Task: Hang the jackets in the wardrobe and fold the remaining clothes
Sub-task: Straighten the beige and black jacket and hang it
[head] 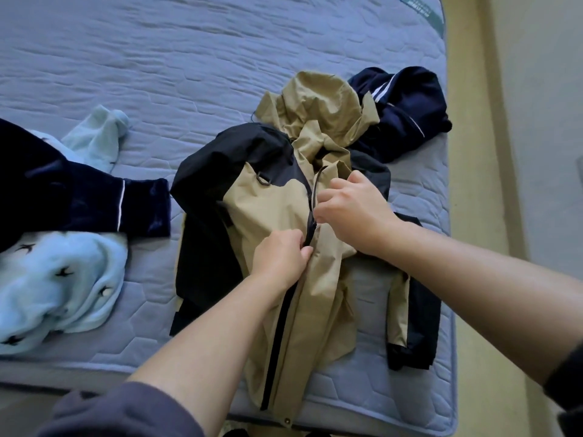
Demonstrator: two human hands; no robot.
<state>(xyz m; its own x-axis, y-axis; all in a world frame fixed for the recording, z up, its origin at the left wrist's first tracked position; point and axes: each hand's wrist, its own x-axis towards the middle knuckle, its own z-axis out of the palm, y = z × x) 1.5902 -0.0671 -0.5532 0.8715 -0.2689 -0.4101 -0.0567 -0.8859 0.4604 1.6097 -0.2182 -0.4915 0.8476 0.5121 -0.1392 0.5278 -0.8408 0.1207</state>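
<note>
- A light blue garment and a navy top are lying crumpled at nine o'clock on the bed.
- The tan-and-black jacket is lying front-up at centre, with the left hand pinching its fabric beside the zipper.
- The right hand is gripping the jacket's open zipper edge, fingers curled.
- Another navy garment is lying at one o'clock, touching the hood.

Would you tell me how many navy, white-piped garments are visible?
2: left navy garment over the pale blue fleece; right navy garment beyond the tan-and-black jacket. More may hide.
</note>
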